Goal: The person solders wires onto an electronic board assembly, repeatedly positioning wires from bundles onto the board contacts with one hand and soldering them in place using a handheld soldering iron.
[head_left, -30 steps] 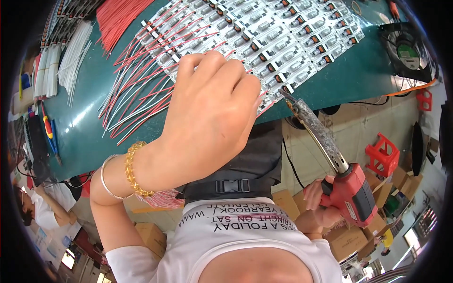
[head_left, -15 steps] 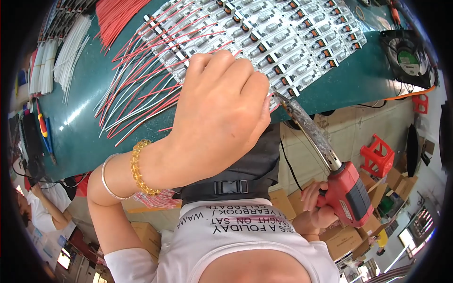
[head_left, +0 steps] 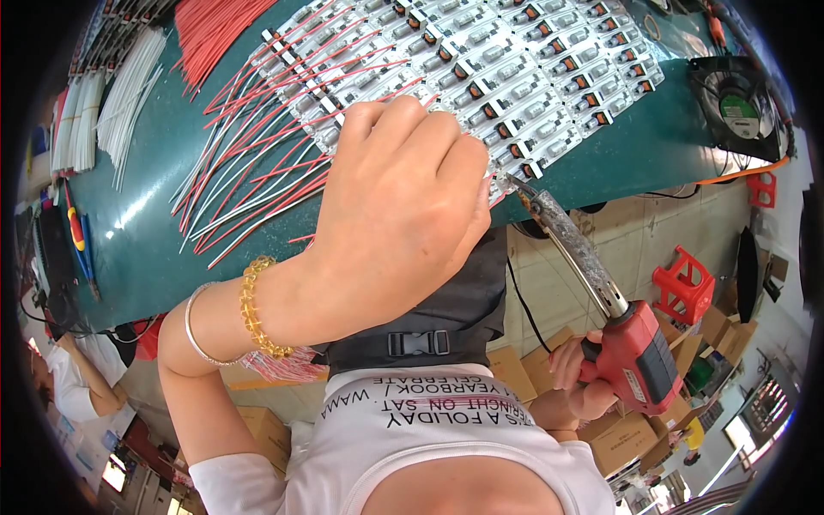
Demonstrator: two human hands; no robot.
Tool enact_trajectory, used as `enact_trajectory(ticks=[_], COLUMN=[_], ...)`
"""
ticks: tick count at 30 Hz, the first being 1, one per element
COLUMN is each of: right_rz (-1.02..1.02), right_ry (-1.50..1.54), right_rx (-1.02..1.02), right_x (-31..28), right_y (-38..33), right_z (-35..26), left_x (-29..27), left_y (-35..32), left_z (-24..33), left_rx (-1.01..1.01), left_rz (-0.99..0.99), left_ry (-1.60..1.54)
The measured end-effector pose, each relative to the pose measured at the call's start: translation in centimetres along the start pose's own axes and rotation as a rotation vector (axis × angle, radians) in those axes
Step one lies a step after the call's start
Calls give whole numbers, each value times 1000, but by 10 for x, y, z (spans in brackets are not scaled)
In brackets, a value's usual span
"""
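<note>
My left hand (head_left: pixel 403 189) is closed over the near edge of a sheet of small circuit boards (head_left: pixel 515 90), its fingers curled and the fingertips hidden beneath it. What it pinches is out of sight; a bit of red shows beside the fingers. My right hand (head_left: pixel 579 378) grips the red handle of a trigger-type soldering gun (head_left: pixel 639 356). The gun's long metal barrel slants up and left, and its tip is at the sheet's near edge, close to the left fingers. Red and white wires (head_left: pixel 257 172) fan out leftward from the boards.
Bundles of red wires (head_left: pixel 215 34) and white wires (head_left: pixel 129 99) lie on the green tabletop (head_left: pixel 146 240). Screwdriver-like tools (head_left: pixel 81 240) rest at the left. A black fan (head_left: pixel 736 107) stands at the right, with a red stool (head_left: pixel 684 285) and cardboard boxes (head_left: pixel 627 442) below. Another person (head_left: pixel 86 369) sits at lower left.
The soldering gun has shifted slightly right and down, its tip a little farther from my left fingers. My left hand stays nearly in place, still closed.
</note>
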State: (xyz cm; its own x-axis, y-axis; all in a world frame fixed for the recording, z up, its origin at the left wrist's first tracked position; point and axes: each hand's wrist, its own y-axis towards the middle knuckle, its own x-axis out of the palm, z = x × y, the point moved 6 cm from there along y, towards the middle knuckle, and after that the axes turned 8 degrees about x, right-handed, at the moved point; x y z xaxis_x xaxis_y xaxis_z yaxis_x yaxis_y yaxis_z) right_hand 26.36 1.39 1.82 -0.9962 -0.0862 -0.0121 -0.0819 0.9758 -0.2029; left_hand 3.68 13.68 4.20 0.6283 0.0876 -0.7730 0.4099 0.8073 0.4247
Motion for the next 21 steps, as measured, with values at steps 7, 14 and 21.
enact_trajectory(ticks=[7, 14, 21], right_rz=[-7, 39, -57], right_ry=[45, 208, 316], right_rx=[-39, -102, -179], right_x=[-6, 2, 10], right_y=[1, 14, 33], right_z=[5, 2, 1], left_x=[0, -6, -8], left_y=[2, -17, -28], left_z=[2, 2, 5], left_rx=[1, 63, 38], left_rz=[-48, -49, -64], left_ry=[20, 135, 90])
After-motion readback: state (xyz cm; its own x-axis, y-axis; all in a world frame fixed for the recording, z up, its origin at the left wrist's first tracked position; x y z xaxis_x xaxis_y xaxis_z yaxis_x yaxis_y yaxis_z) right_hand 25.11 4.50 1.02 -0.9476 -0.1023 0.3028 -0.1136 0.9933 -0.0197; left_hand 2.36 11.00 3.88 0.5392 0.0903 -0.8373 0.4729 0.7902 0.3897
